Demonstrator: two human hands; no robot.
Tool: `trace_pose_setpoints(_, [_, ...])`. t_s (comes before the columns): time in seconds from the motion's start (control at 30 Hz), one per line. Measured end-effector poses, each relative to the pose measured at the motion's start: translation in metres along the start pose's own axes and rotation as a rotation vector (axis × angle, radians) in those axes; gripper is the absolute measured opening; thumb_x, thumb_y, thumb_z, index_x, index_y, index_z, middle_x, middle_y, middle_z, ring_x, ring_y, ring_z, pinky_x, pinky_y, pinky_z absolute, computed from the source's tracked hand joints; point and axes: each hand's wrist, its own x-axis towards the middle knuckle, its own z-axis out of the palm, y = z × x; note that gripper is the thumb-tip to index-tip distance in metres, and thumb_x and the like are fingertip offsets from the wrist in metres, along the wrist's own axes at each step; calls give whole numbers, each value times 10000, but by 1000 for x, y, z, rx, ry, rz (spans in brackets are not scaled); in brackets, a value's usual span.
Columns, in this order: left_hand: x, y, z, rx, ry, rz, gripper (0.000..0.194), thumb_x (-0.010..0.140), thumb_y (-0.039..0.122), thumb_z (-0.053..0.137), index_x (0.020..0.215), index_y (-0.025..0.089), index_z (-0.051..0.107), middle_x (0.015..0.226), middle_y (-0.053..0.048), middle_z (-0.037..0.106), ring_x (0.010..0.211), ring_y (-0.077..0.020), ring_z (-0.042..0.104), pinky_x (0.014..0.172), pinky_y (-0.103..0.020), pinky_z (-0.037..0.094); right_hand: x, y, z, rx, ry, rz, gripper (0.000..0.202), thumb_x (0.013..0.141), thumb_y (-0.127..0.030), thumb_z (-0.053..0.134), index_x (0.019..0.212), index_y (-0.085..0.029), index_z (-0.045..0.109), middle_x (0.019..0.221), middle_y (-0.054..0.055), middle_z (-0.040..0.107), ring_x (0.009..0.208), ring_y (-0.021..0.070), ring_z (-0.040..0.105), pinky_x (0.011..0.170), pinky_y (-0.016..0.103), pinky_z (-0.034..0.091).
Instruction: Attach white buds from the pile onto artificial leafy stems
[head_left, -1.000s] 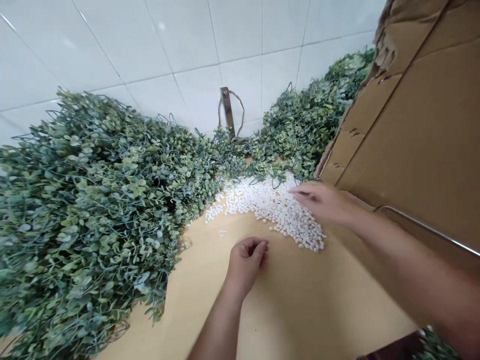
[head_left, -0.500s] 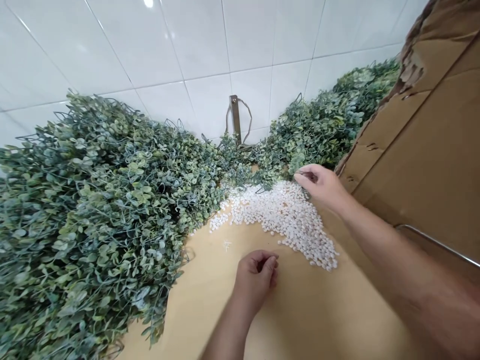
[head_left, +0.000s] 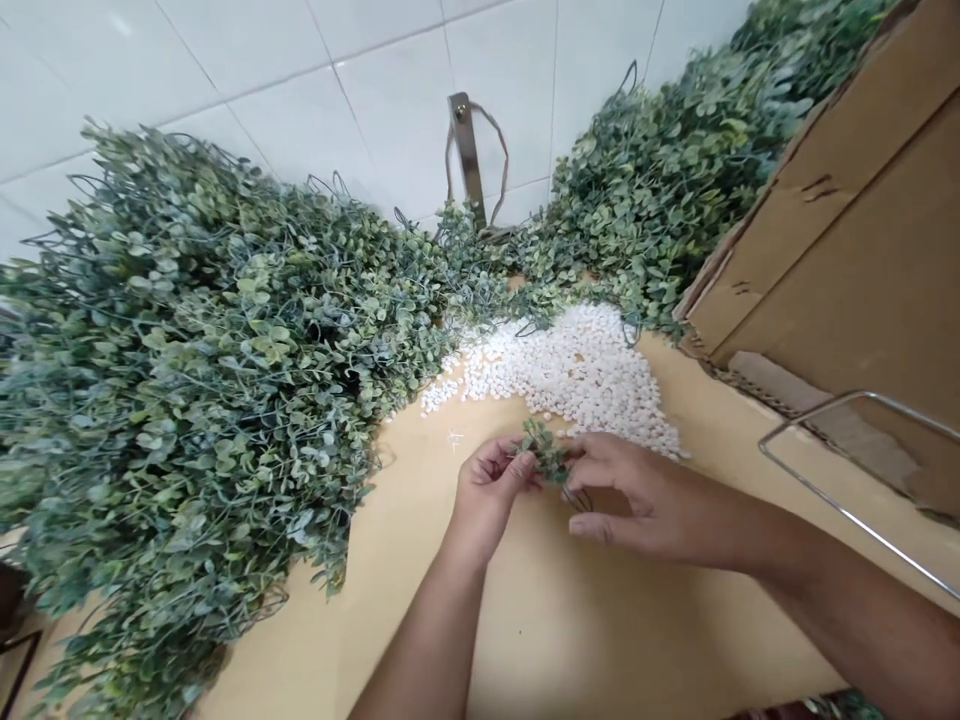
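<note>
My left hand (head_left: 491, 490) is closed, its thumb and fingers pinching a small sprig of artificial leaves (head_left: 546, 452) over the table. Close on the sprig's right side is my right hand (head_left: 619, 495), thumb spread well away from the fingers; its fingertips reach the leaves, and whether they press on them I cannot tell. A thin dark wire loop (head_left: 576, 497) hangs below the sprig, by the right fingers. Just beyond both hands lies a spread of small white bead-like pieces (head_left: 570, 365).
A large heap of artificial greenery (head_left: 225, 380) covers the left side, with another pile (head_left: 660, 190) at the back right. A cardboard box (head_left: 847, 250) and a bent metal rod (head_left: 825, 495) stand right. A metal bracket (head_left: 466, 150) leans near the tiled wall (head_left: 390, 100).
My right hand has come back from the pile's edge toward my left hand, and its fingers have spread. The leafy sprig is now in my left hand. The view has shifted.
</note>
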Motion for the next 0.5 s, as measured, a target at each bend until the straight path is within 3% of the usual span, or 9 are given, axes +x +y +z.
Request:
trace_pose_setpoints(0.17, [1, 0, 0, 53, -17, -18, 371, 518, 397, 800, 711, 136, 621, 547, 16, 631, 489, -89, 565, 519, -217, 473, 14, 2, 0, 32, 356, 56, 177, 777, -360, 585, 753, -197, 521, 840, 46, 532, 833, 187, 523, 739, 319, 439])
trace_pose_setpoints(0.23, [1, 0, 1, 84, 7, -26, 385, 501, 388, 806, 717, 138, 608, 540, 21, 623, 470, -90, 558, 516, -228, 474, 22, 3, 7, -11, 428, 21, 164, 759, -325, 601, 801, -189, 519, 858, 60, 530, 838, 193, 512, 740, 330, 435])
trace_pose_setpoints(0.37, [0, 1, 4, 124, 57, -26, 376, 495, 391, 800, 686, 149, 587, 528, 30, 613, 461, -89, 555, 506, -230, 476, 32, 7, 20, -33, 377, 0, 123, 808, -262, 531, 721, -177, 512, 771, 53, 524, 771, 182, 502, 704, 325, 424])
trace_pose_setpoints(0.5, [0, 1, 4, 128, 95, -26, 350, 518, 374, 791, 701, 151, 593, 532, 33, 610, 484, -98, 580, 506, -227, 488, 31, 17, 20, 274, 313, 118, 231, 847, -324, 469, 676, -178, 525, 689, 25, 536, 703, 158, 536, 638, 286, 447])
